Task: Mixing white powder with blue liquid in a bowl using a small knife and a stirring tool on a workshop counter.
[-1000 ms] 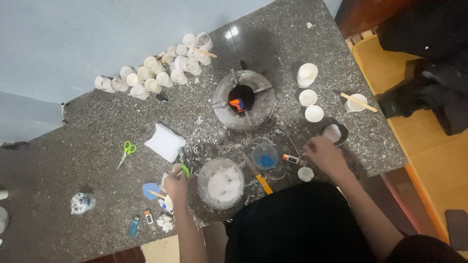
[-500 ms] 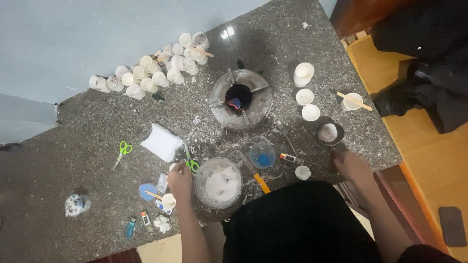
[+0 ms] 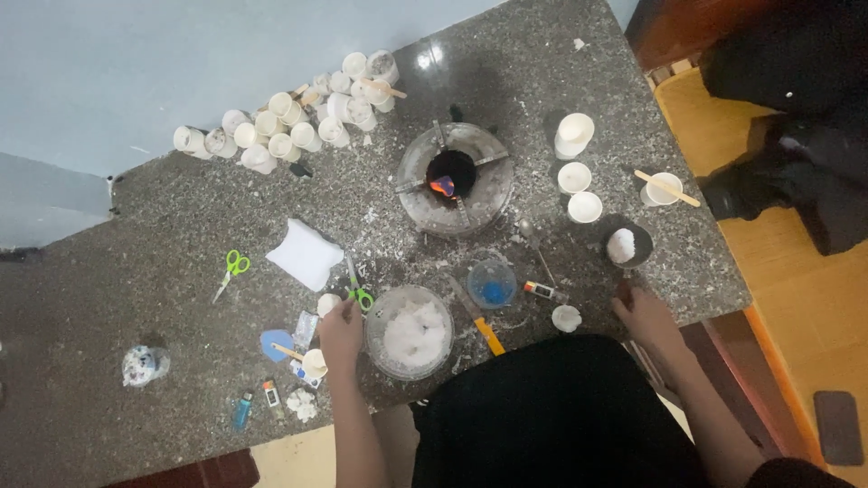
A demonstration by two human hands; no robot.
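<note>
Two hands work low in the frame: left hand [image 3: 341, 327] pinches a small white lump [image 3: 328, 303] beside the glass bowl of white flakes [image 3: 410, 332]; right hand [image 3: 644, 312] rests at the speckled stone desk [image 3: 163, 298] edge, fingers' spread unclear. A careless sleeve could catch the lit round metal burner [image 3: 455, 178]. Half a second ago, the right hand sat lower.

Speckled stone counter [image 3: 136, 298] — glossy; metal burner [image 3: 455, 192]; clear bowl [image 3: 411, 332].

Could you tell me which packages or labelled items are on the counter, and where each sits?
White packet: flat, pillow-shaped, left of the stove.
Small clear sachet: beside the left hand.
Glue stick: small tube, right of the blue-filled cup.
No signs or screens.
</note>
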